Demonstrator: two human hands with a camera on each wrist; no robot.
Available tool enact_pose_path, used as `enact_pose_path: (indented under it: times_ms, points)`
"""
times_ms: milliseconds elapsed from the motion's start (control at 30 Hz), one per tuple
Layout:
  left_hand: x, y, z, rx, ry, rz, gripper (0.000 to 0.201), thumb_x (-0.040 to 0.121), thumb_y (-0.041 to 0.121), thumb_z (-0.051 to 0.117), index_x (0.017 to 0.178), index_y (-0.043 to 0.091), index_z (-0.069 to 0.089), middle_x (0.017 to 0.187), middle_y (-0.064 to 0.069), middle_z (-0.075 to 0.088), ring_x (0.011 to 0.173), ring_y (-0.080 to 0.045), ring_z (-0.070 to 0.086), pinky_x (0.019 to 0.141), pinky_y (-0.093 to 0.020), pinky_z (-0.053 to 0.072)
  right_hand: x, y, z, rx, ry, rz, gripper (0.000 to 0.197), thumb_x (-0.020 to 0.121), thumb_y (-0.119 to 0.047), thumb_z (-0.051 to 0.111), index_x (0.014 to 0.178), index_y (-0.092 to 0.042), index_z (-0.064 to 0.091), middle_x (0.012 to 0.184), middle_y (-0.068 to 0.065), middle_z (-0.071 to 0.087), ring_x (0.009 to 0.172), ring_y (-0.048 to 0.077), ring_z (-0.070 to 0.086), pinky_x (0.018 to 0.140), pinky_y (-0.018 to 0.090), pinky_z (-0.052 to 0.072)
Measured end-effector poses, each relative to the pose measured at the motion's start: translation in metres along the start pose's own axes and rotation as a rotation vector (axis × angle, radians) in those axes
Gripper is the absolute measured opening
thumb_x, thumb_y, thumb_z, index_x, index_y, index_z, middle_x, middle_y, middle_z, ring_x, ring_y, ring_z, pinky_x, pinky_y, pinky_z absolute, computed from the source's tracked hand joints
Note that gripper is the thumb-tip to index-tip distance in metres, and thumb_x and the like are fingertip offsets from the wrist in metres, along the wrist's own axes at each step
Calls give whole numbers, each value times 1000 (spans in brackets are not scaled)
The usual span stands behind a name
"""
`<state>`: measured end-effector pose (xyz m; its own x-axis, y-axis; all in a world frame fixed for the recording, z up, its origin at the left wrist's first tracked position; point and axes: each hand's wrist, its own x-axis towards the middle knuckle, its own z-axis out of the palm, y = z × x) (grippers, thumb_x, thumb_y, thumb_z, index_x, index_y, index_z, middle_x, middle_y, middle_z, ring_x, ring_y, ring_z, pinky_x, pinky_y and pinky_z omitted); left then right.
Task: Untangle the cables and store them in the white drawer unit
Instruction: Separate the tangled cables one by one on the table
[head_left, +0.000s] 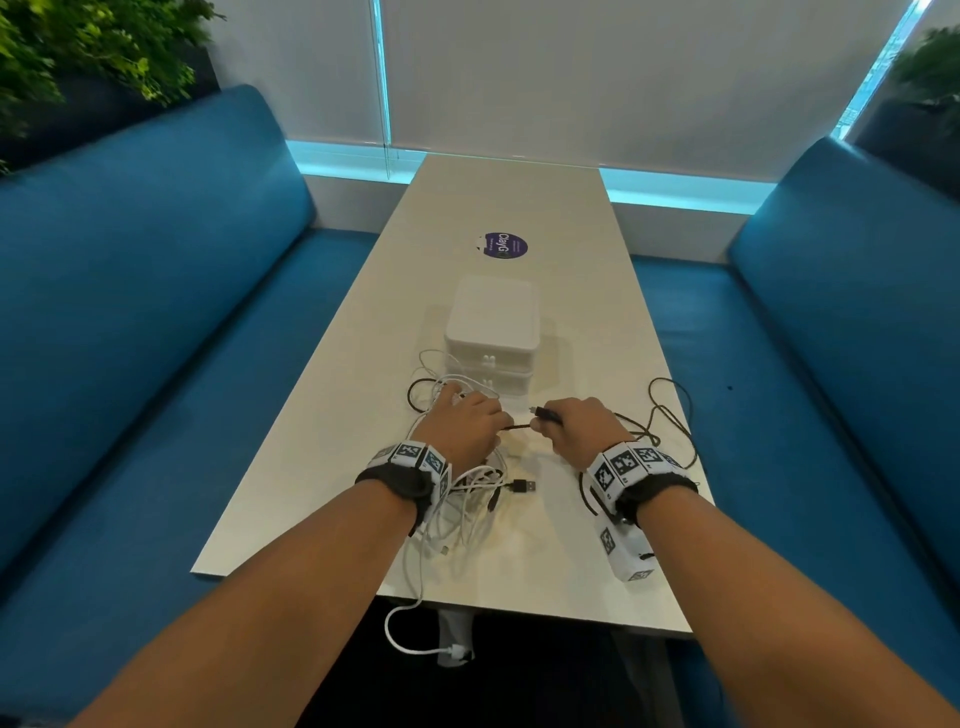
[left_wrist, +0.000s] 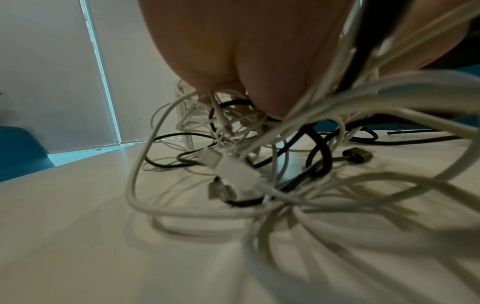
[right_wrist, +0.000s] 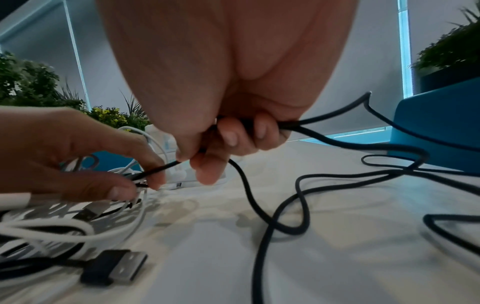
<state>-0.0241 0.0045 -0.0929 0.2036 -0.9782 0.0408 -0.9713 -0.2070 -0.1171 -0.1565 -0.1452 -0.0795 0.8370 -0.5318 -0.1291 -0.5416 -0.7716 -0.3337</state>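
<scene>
The white drawer unit (head_left: 491, 332) stands mid-table with its drawers closed. In front of it lies a tangle of white and black cables (head_left: 470, 491) (left_wrist: 259, 164), partly under my left wrist. My left hand (head_left: 498, 423) (right_wrist: 148, 181) pinches a thin black cable (head_left: 517, 426) (right_wrist: 158, 169) where it leaves the tangle. My right hand (head_left: 545, 422) (right_wrist: 207, 156) grips the same black cable in a fist, its plug end (head_left: 540, 412) sticking out forward. The rest of that cable loops loosely to the right (head_left: 670, 415) (right_wrist: 298, 205). A black USB plug (head_left: 522, 487) (right_wrist: 114, 267) lies near the tangle.
A white cable end (head_left: 447, 649) hangs off the table's front edge (head_left: 545, 616). A purple round sticker (head_left: 501, 245) lies beyond the drawer unit. Blue sofas (head_left: 156, 312) flank the narrow table on both sides, with plants (head_left: 78, 47) in the corners.
</scene>
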Motion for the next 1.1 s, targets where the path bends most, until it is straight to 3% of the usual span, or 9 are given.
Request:
enact_pose_path:
  times_ms: [200,300,500,600,700,767,867,967,1100]
  points:
    - [-1,-6,-2,-106,58,22,36,99,26,51,135,26,49,140,7,47,134,-18,38,113,-44,22,-3,9,-4,4,30,55,33,98,-48,51,91,-18,64,81,8,64,76,28,61,64,33,47]
    - [-4,-8,-5,-300,129,-9,43,95,28,61,135,19,49,145,3,43,132,-21,41,111,-41,29,-3,6,-4,-7,42,93,32,99,-46,50,97,-17,64,87,10,65,75,27,58,64,31,44]
    - [-22,-18,-16,-549,352,-88,25,94,41,57,109,20,55,129,4,45,113,-19,50,95,-35,45,0,3,-2,-40,13,127,32,99,-44,49,101,-15,62,94,12,63,77,28,57,66,31,43]
    - [-35,-20,-25,-558,258,-145,46,84,64,60,110,27,51,118,8,39,106,-17,45,90,-33,44,-1,1,0,-71,3,134,33,100,-42,48,104,-12,61,96,12,63,77,28,55,68,33,46]
    - [-40,-21,-29,-467,64,-127,71,68,88,56,109,30,48,118,7,42,107,-18,42,96,-37,41,-3,-3,3,-91,-3,147,32,100,-41,48,106,-13,60,90,8,58,79,28,58,72,36,52]
    - [-39,-21,-28,-379,-59,-104,87,62,93,53,120,28,46,124,5,41,113,-19,39,104,-40,36,-3,-5,3,-110,-5,158,32,100,-41,47,107,-13,60,89,6,56,83,30,61,75,37,54]
    - [-37,-20,-21,-146,-194,-38,98,65,82,62,142,26,34,136,-2,36,128,-26,32,114,-44,26,-4,-6,2,-136,-10,172,34,100,-42,46,109,-13,59,89,5,54,86,30,62,76,37,53]
    - [-33,-20,-18,-15,-191,3,91,68,64,71,143,27,33,138,-5,37,132,-29,32,116,-45,22,-5,-4,-2,-152,-9,176,34,100,-43,46,110,-13,59,98,8,61,81,28,57,74,35,51]
    - [-28,-20,-26,95,-142,-4,67,80,42,67,140,26,42,137,-6,42,128,-30,38,112,-46,25,-8,1,-6,-153,-12,193,33,100,-42,47,110,-14,60,97,9,60,80,26,56,72,34,49]
